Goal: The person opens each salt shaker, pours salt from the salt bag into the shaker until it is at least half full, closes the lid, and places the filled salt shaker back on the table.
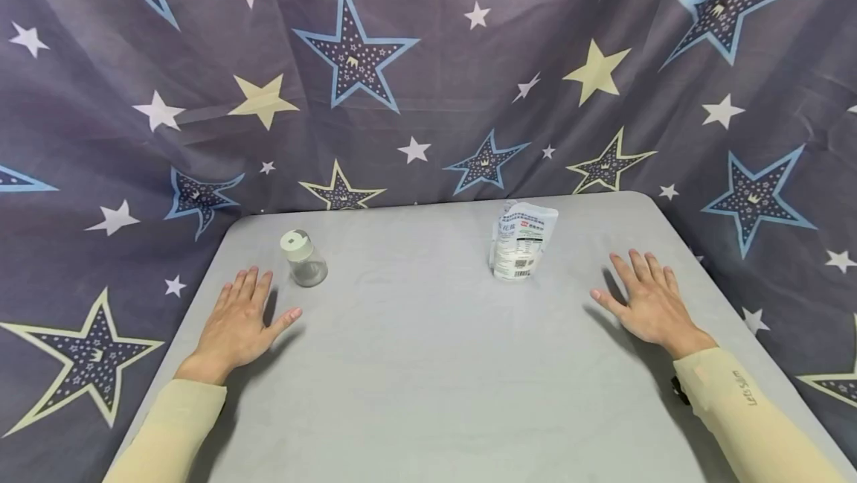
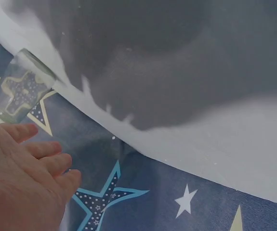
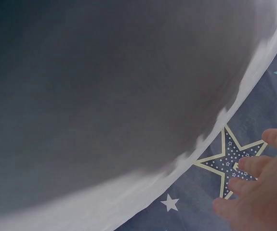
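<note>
On the left of the table stands a clear glass jar [image 1: 309, 269] with a pale green lid [image 1: 296, 245]. Just nearer than the jar, my left hand [image 1: 239, 325] is held palm down with straight, spread fingers and holds nothing. In the left wrist view the jar [image 2: 25, 86] appears past the fingertips, apart from them. A white and light blue pouch [image 1: 524, 242] with printed text and a barcode stands upright toward the back right. To the right of it and nearer, my right hand [image 1: 651, 304] has its fingers extended, touching neither object.
The light grey table [image 1: 415, 364] has rounded back corners. A dark curtain [image 1: 428, 36] with a star pattern hangs behind it and along both sides. Shadows of both hands fall on the tabletop.
</note>
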Demonstrator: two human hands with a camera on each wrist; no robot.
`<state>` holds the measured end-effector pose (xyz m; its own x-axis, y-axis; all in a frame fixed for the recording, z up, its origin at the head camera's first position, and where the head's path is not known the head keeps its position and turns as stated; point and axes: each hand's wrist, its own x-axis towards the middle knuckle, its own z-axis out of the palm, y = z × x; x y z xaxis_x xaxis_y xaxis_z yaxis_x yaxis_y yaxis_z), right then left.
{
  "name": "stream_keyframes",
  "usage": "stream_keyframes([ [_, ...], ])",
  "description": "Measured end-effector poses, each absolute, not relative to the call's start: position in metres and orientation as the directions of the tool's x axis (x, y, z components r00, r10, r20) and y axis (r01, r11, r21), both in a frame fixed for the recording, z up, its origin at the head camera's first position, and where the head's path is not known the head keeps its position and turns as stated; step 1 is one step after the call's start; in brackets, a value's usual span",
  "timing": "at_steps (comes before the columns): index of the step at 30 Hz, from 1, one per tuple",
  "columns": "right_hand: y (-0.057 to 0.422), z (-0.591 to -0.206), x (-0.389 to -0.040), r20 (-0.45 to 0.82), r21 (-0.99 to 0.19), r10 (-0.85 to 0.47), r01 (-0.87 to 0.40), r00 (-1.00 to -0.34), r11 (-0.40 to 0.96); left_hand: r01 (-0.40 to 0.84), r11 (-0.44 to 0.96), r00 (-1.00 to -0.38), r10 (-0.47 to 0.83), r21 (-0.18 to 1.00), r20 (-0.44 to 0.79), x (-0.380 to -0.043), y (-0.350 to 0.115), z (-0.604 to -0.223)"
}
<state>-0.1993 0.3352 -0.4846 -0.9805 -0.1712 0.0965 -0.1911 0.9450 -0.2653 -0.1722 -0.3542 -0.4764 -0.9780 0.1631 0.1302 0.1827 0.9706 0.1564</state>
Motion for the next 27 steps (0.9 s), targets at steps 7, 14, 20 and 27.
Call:
stream_keyframes([
  [7,0.3314,-0.4823,-0.1981,0.106,-0.262,-0.177,-0.199,-0.978,0.944,0.182,0.97,-0.978,0.161,0.159,0.134,-0.1722,-0.3544,-0.4774],
  [14,0.3294,-0.4831,-0.1959,0.11,-0.253,-0.18,-0.203,-0.977,0.946,0.178,0.971,-0.977,0.155,0.159,0.148,-0.1731,-0.3545,-0.4786],
  [20,0.3288,-0.4838,-0.1932,0.11,-0.245,-0.184,-0.206,-0.977,0.947,0.187,0.971,-0.973,0.163,0.151,0.162,-0.1753,-0.3526,-0.4763],
  [27,0.3257,-0.486,-0.1905,0.115,-0.243,-0.199,-0.222,-0.973,0.944,0.18,0.97,-0.975,0.155,0.163,0.158,-0.1743,-0.3509,-0.4755],
])
